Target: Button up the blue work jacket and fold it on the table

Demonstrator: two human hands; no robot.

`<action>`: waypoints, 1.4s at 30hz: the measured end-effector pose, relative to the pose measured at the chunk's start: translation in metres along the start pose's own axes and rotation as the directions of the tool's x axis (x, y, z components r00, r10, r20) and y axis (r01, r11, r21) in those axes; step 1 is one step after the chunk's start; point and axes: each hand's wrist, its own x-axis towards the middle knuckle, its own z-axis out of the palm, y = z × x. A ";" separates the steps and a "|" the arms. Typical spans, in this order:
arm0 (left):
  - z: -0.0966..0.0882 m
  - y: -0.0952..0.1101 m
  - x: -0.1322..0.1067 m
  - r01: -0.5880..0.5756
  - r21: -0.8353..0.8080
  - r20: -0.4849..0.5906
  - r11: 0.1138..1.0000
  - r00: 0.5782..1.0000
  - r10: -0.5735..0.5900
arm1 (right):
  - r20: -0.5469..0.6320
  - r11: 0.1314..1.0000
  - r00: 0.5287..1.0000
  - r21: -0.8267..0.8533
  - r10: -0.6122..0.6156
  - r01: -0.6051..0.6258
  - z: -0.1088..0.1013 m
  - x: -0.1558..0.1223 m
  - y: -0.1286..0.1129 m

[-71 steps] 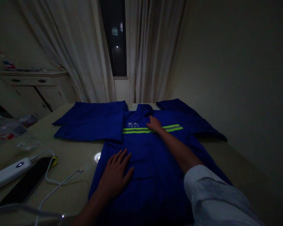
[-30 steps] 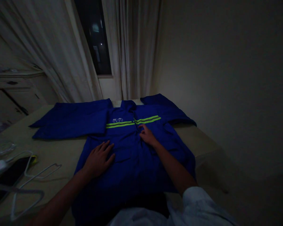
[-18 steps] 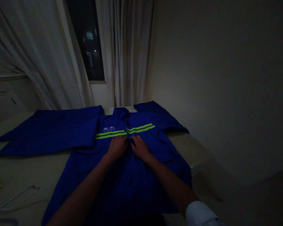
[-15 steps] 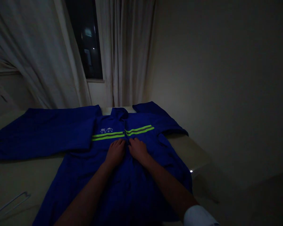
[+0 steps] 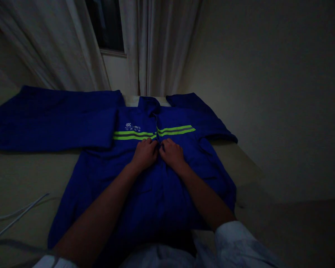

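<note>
Fingers (image 5: 150,143) of the left hand (image 5: 145,152) and right hand (image 5: 171,153) curl shut, side by side, on the front opening of the blue jacket (image 5: 162,197), spread flat on the table (image 5: 22,175), just below its yellow-green stripes (image 5: 134,134); the white chest logo (image 5: 132,127) is too small to read.

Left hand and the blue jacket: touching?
Touching. The head view shows the left hand lying on the blue work jacket, fingers curled into its front opening just below the yellow-green stripes, no gap visible.
</note>
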 end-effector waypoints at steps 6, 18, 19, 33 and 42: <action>-0.002 -0.012 0.004 -0.039 -0.082 -0.002 0.996 0.999 0.039 | -0.043 0.999 0.999 -0.044 0.023 -0.025 -0.001 -0.003 -0.002; 0.008 -0.020 -0.002 -0.127 -0.098 -0.123 0.987 0.986 0.114 | -0.072 0.995 0.996 -0.088 -0.045 0.038 0.006 -0.003 -0.005; 0.008 -0.019 -0.002 -0.130 -0.073 -0.128 0.989 0.985 0.120 | -0.064 0.995 0.997 -0.088 -0.043 0.037 0.006 -0.002 -0.005; 0.006 -0.019 -0.003 -0.157 -0.044 -0.129 0.987 0.980 0.151 | -0.137 0.996 0.989 0.055 -0.060 0.068 0.010 0.001 0.005; 0.005 -0.017 -0.006 -0.102 -0.034 -0.119 0.994 0.988 0.098 | -0.191 0.988 0.974 0.070 -0.122 0.137 0.012 0.002 0.010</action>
